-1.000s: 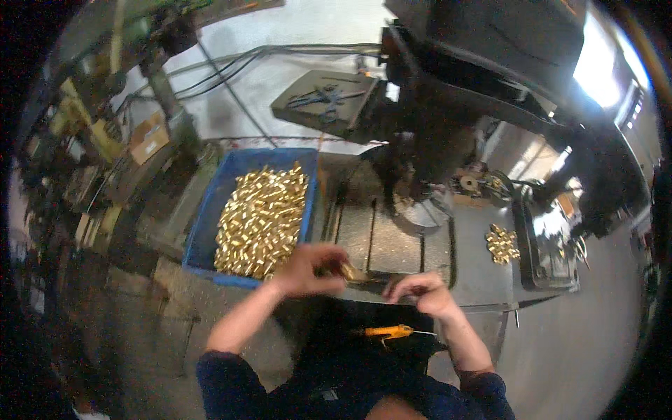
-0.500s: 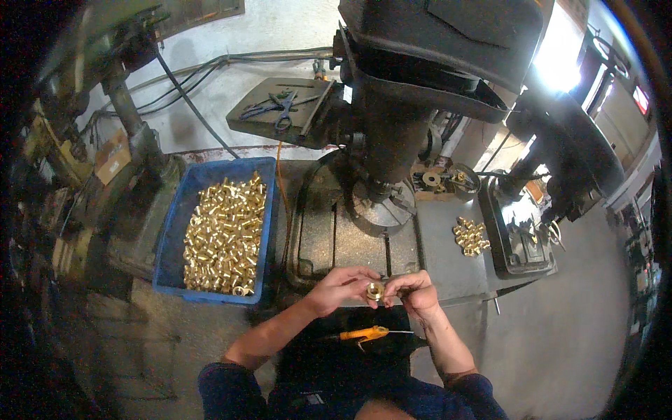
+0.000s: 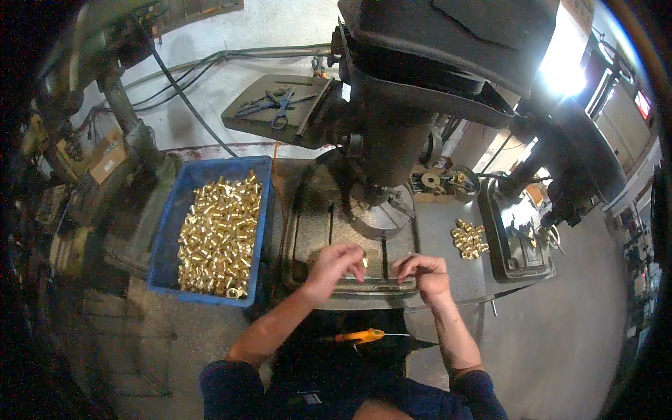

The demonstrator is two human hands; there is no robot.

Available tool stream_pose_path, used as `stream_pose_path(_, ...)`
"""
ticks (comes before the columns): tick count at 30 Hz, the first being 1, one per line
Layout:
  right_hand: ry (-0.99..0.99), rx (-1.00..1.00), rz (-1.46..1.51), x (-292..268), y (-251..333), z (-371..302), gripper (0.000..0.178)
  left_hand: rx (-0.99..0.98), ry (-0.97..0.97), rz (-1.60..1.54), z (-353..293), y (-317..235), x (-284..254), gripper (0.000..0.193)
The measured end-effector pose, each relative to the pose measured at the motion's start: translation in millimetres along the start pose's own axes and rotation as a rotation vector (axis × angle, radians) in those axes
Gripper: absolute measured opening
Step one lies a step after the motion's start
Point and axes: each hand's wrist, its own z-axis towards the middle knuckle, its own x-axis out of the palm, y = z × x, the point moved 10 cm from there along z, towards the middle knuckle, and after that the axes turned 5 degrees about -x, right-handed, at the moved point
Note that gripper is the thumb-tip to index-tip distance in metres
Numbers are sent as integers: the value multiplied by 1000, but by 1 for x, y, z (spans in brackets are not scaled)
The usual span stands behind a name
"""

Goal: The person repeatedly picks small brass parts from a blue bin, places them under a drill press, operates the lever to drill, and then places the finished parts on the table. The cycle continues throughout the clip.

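Between the fingertips of my left hand (image 3: 334,269) is a small brass fitting (image 3: 365,260), mostly hidden by the fingers. My right hand (image 3: 425,274) is apart from it, to the right, its fingers loosely bent and nothing visible in them. Both hands are above the front of a slotted drill press table (image 3: 315,231). Behind them, a round metal chuck or fixture (image 3: 381,218) sits under the drill press head (image 3: 413,77). Below the hands, a yellow tool with a thin metal nozzle, like an air blow gun (image 3: 360,336), lies over my dark clothing.
To the left stands a blue bin (image 3: 155,269) heaped with brass fittings (image 3: 220,238). Another small pile of brass fittings (image 3: 469,239) lies on the grey bench at right. Pliers (image 3: 282,108) rest on a raised plate (image 3: 245,126). A second machine base (image 3: 518,262) bounds the right side.
My hands have come apart and moved forward over the drill press table. The left one keeps the brass fitting; the right has let go of it.
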Motion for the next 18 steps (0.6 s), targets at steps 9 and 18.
stream_pose_path(9,-182,-48,-237,-47,52,15,20,74,-291,27,77,6,-60,30)
stream_pose_path(18,-489,-467,-628,-106,181,141,27,99,-324,-33,88,15,-67,32)
